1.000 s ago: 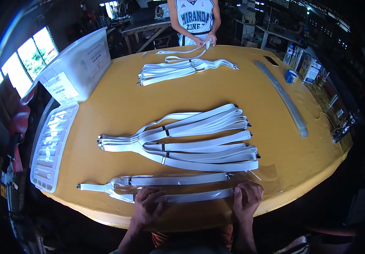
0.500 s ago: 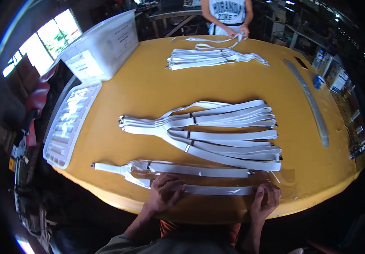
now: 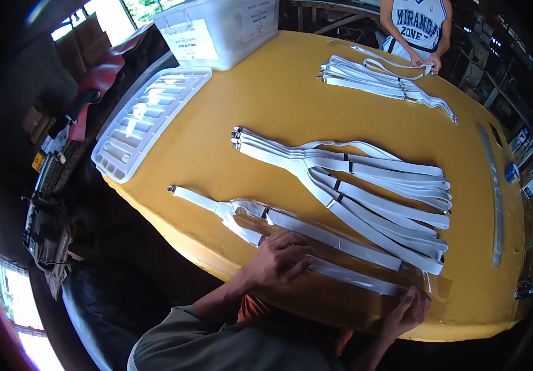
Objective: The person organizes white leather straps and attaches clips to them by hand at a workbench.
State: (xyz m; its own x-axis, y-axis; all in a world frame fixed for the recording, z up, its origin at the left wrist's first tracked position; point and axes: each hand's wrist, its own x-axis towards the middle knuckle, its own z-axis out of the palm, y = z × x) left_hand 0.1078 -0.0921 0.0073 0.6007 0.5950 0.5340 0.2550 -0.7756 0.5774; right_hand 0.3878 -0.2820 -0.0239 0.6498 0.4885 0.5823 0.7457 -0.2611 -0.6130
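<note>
A pair of white suspenders (image 3: 365, 252) lies near the table's front edge, partly inside a clear plastic sleeve, its single clip end sticking out at the left. My left hand (image 3: 279, 258) rests on the lower strap and sleeve, fingers bent. At the lower strap's right end, my right hand (image 3: 410, 309) has its fingers pinched together at the sleeve's edge; what lies between them is too small to tell. Just beyond, a fanned bundle of white suspenders (image 3: 306, 162) has its metal clips gathered at the left.
A white bin (image 3: 229, 37) with paper labels stands at the back left, beside a translucent lid (image 3: 149, 117). Across the yellow table (image 3: 266, 93), another person (image 3: 416, 31) handles a white strap near a second bundle (image 3: 371, 80). A long flat strip (image 3: 492, 198) lies right.
The view has turned and tilted, so everything on the table appears rotated clockwise. Both hands remain at the sleeved suspenders, with little visible shift along them.
</note>
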